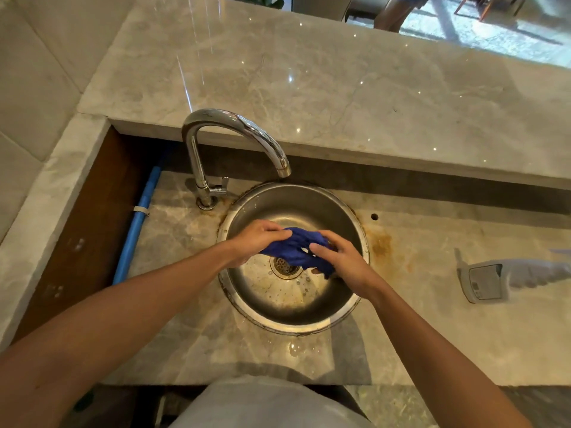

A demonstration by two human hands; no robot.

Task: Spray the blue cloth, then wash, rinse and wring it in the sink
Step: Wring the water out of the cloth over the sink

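A dark blue cloth (298, 247), bunched up and wet-looking, hangs over the round steel sink (312, 325), just above its drain (285, 267). My left hand (256, 239) grips the cloth's left end with curled fingers. My right hand (343, 257) grips the right end, the thumb across the fabric. A clear spray bottle (506, 278) lies on its side on the counter to the right of the sink. The chrome tap (241, 131) arches over the sink's far rim; no water is seen running from its spout.
A marble counter (448, 329) surrounds the sink, with rust stains by the rim and a small hole (374, 216). A raised marble ledge (340, 94) runs behind the tap. A blue pipe (137, 227) runs along the left. Droplets lie in the basin.
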